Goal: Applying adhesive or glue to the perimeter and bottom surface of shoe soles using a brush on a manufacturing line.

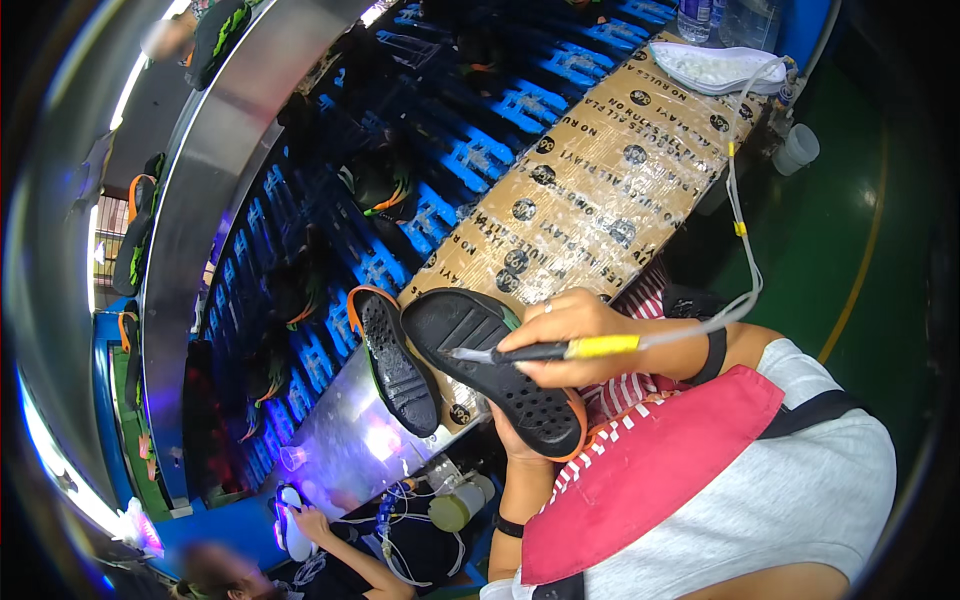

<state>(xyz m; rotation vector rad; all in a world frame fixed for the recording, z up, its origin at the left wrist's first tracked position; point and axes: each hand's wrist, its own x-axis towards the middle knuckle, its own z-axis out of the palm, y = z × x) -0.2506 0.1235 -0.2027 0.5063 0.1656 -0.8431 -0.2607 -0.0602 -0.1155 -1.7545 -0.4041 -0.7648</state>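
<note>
Nearest me, my right hand has its fingers closed on a yellow-banded pen tool, tip on the black sole my left hand grips from beneath, above the table.

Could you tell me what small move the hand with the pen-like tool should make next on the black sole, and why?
Probably lower the tool tip onto the black sole and draw it along the edge. The right hand holds the tool with its tip just over the sole's upper face, while the left hand props the sole from beneath, tread up, steady for contact.
</note>
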